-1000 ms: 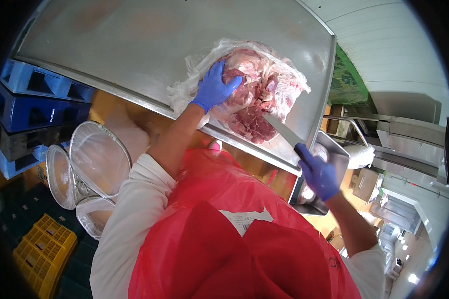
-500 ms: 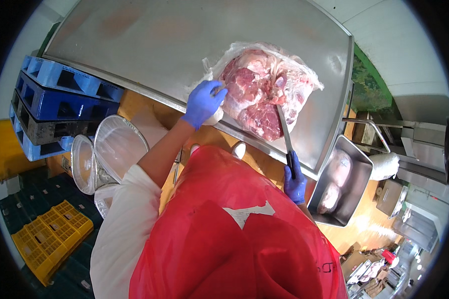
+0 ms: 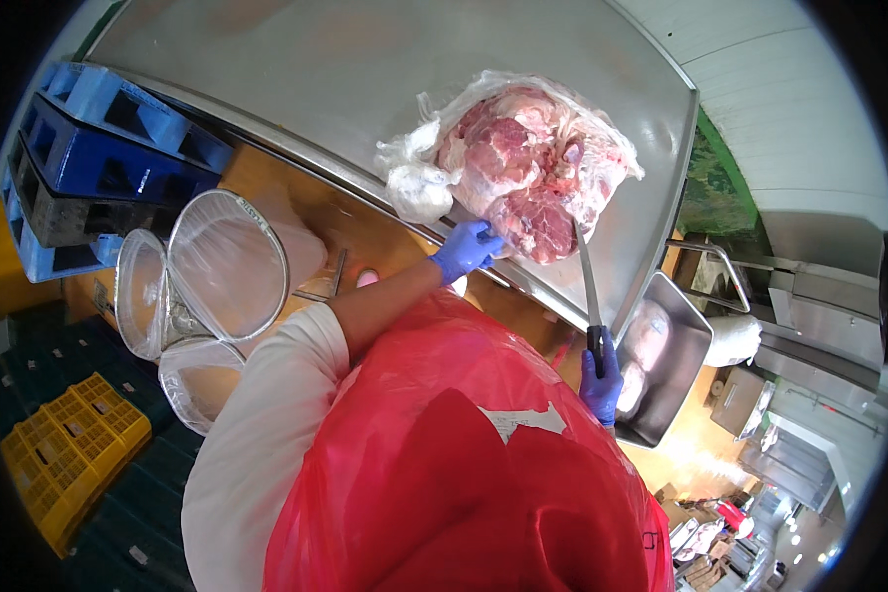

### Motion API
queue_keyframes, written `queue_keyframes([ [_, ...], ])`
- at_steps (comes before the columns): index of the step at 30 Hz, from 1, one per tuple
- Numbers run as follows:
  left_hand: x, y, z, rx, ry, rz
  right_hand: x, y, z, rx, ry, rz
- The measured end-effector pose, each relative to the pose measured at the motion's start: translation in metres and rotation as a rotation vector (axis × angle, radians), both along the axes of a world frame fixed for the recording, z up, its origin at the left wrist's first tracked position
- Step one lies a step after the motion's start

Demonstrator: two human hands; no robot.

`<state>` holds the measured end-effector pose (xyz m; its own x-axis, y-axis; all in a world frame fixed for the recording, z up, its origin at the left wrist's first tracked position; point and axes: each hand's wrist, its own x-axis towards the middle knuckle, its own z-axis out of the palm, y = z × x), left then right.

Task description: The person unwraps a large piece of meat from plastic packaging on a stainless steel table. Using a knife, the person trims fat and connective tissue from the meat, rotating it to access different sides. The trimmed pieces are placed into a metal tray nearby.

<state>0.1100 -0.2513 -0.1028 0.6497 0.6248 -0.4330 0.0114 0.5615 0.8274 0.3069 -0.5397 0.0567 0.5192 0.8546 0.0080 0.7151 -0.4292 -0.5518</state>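
Observation:
A large piece of raw meat [image 3: 508,158] with pale fat lies on crumpled clear plastic wrap [image 3: 419,183] at the table's near edge. My left hand [image 3: 467,251], in a blue glove, is at the near left border of the meat. Its fingers are curled and closed on that border, and their tips are partly hidden. A long knife [image 3: 589,279] with a dark handle is gripped in my gloved right hand [image 3: 601,383]. The blade points away from me, its tip by the right side of the meat's near lobe.
The steel table [image 3: 335,89] spans the far side. At right, a steel tub [image 3: 683,365] holds pale wrapped lumps. Left stand stacked pallets [image 3: 109,158], plastic-lined round bins [image 3: 229,266] and a yellow crate [image 3: 79,444]. A metal rail [image 3: 725,261] juts out beyond the tub.
My left hand has moved from the plastic wrap rightward and nearer, to the meat's near border. My right hand has drawn the knife back toward me, away from the meat's middle.

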Motion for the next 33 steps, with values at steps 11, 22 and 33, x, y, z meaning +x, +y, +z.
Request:
queue_keyframes([
  [11,-0.021,0.034,-0.005,0.77,0.2,-0.183,-0.005,-0.019,0.006,-0.052,0.092,-0.097],
  [22,0.01,0.017,-0.026,0.965,0.342,-0.32,-0.003,-0.017,-0.02,0.103,0.105,-0.238],
  [33,0.013,0.032,-0.081,-0.068,0.119,-0.025,0.02,-0.059,-0.085,0.081,0.208,-0.431],
])
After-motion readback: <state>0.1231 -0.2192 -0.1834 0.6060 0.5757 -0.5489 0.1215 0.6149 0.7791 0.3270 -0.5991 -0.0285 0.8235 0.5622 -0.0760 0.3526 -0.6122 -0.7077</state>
